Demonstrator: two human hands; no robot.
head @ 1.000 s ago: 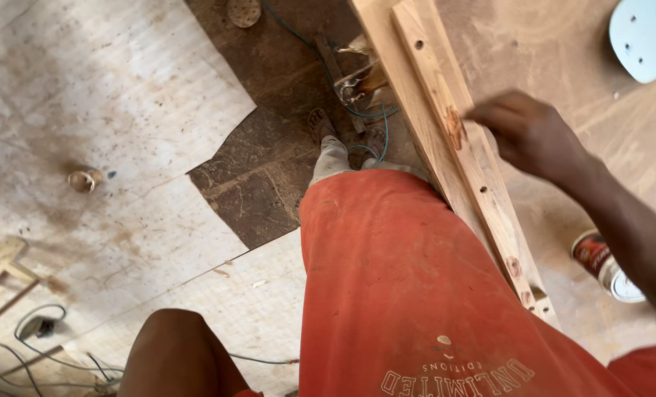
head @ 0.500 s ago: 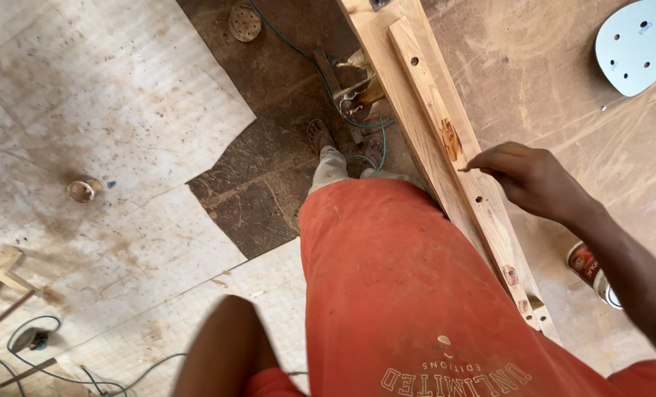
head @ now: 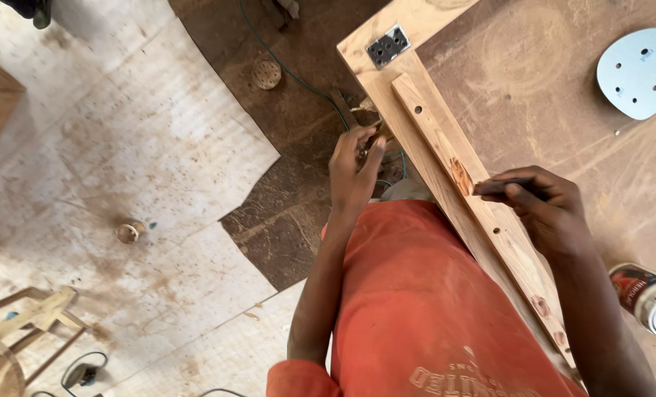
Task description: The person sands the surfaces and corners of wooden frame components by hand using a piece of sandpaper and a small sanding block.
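Note:
A long wooden strip (head: 446,154) with small drilled holes lies along the left edge of a brown workbench (head: 548,81). My right hand (head: 545,206) rests on the strip and pinches a small dark tool (head: 501,186) against the wood, beside a reddish knot. My left hand (head: 354,169) is raised at the bench's edge, fingers curled around something small that I cannot make out. My orange shirt and trousers (head: 431,309) fill the lower middle.
A pale blue round sanding disc (head: 640,72) lies at the bench's far right. A metal socket plate (head: 388,45) sits at its corner. A tin can (head: 648,298) stands by my right forearm. A green cable (head: 291,73) crosses the dirt floor; a wooden stool (head: 19,331) stands lower left.
My left arm has come up from below and its hand now reaches the bench's edge. My right hand has slid a little down the strip. The view has shifted leftward.

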